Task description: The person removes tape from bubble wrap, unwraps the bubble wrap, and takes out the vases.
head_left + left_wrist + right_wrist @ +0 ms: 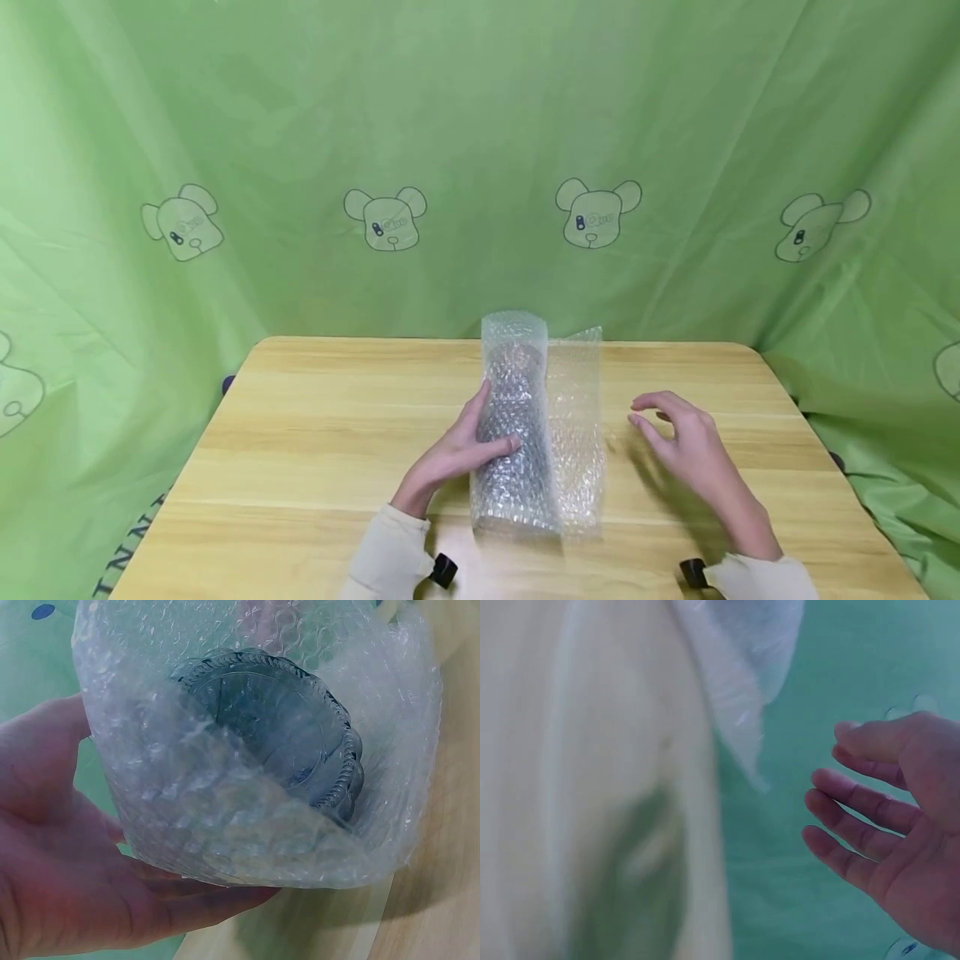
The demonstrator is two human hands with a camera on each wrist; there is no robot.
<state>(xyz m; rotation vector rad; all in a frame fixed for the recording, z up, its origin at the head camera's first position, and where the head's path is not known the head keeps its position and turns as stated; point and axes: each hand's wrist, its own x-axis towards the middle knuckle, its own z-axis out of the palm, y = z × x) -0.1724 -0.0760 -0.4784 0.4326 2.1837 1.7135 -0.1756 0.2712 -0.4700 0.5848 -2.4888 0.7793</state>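
A tall blue-grey glass vase [285, 727] with a rope-like, scalloped rim lies inside a sleeve of clear bubble wrap [516, 483]. Its mouth shows through the near end of the wrap in the left wrist view. My left hand [457, 450] grips the wrapped vase from the left side, thumb across the top and fingers passing under it. A loose flap of bubble wrap [576, 433] spreads out to the right of the vase. Apart from the wrap, my right hand [693, 442] hovers over the table with fingers loosely bent and nothing held.
The wood-grain table [322, 433] has rounded far corners. Behind and on both sides hangs a green curtain [480, 100] printed with bear heads. Black wrist devices [444, 571] sit at both pale sleeves.
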